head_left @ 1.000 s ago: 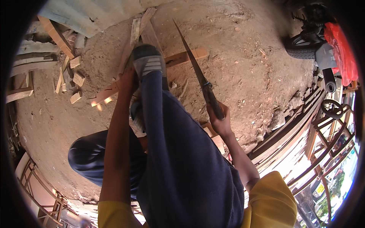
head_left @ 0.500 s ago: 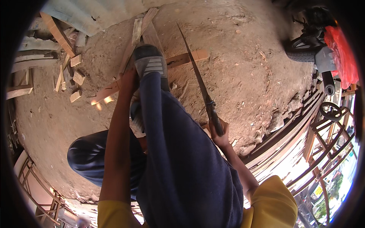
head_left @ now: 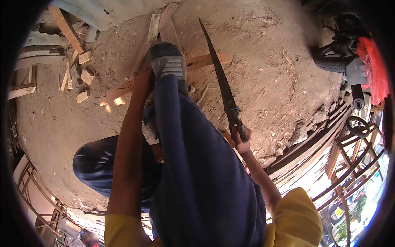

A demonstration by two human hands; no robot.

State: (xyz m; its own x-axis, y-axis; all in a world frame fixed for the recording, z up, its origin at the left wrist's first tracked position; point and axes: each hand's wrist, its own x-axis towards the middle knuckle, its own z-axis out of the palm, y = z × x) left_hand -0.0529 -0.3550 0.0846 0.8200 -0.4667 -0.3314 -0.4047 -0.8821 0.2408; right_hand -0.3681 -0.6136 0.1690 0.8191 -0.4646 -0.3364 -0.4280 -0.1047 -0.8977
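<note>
My right hand (head_left: pixel 242 142) grips the handle of a handsaw (head_left: pixel 224 88). Its long dark blade points away from me, tapering to a tip over the dirt, right of the wooden board (head_left: pixel 203 61). That reddish board lies crosswise under my shoe (head_left: pixel 168 64), sticking out on both sides. My left hand (head_left: pixel 144 80) is closed on the board just left of the shoe, its fingers dark and partly hidden. Beyond the shoe, longer planks (head_left: pixel 168 31) lie at an angle to the board. The saw blade appears apart from the wood.
Wood offcuts (head_left: pixel 86 76) lie on the dirt at the left, below a leaning beam (head_left: pixel 66 29). A corrugated sheet (head_left: pixel 111 12) is at the far left. A motorcycle wheel (head_left: pixel 335 53) and red plastic bag (head_left: pixel 373 70) stand at right, above stacked timber (head_left: pixel 310 140).
The saw has turned in my right hand, so more of the blade's flat side shows. Its tip has shifted slightly right. My left hand and foot keep their place on the board.
</note>
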